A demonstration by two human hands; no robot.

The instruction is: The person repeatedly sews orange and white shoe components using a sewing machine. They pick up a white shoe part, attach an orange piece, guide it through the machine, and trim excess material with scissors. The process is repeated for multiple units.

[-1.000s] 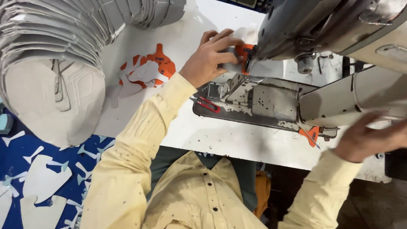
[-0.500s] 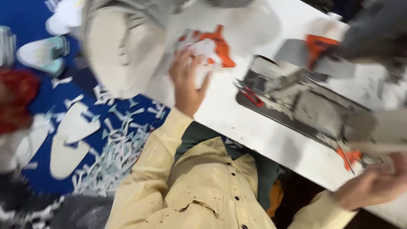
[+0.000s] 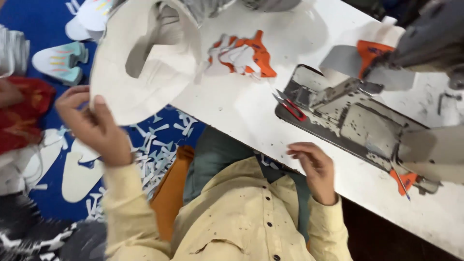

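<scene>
White worktable (image 3: 232, 108) runs diagonally across the view, with a blue floor covering (image 3: 29, 29) to its left littered with pale offcut strips (image 3: 154, 159) and flat shoe-shaped cutouts (image 3: 79, 176).

The left hand (image 3: 94, 128) is raised off the table edge, thumb and fingers pinching the lower rim of a large off-white shoe-upper piece (image 3: 145, 72). That piece hangs partly over the table's near corner and partly over the floor; its top is cut off by the frame, and a grey stack behind it is too blurred to name.

The right hand (image 3: 314, 169) hovers at the table's near edge, fingers loosely curled and slightly apart, holding nothing that can be seen; whether the fingertips touch the table is unclear.

Just beyond it sits the steel bed of a sewing machine (image 3: 357, 123), paint-flecked, with small red-handled snips (image 3: 290, 106) lying at its left end. The machine's head at upper right is blurred and cropped.

A pile of orange and white cut pieces (image 3: 246, 55) lies on the table between the upper piece and the machine. The person's pale yellow shirt (image 3: 241, 217) fills the bottom.
</scene>
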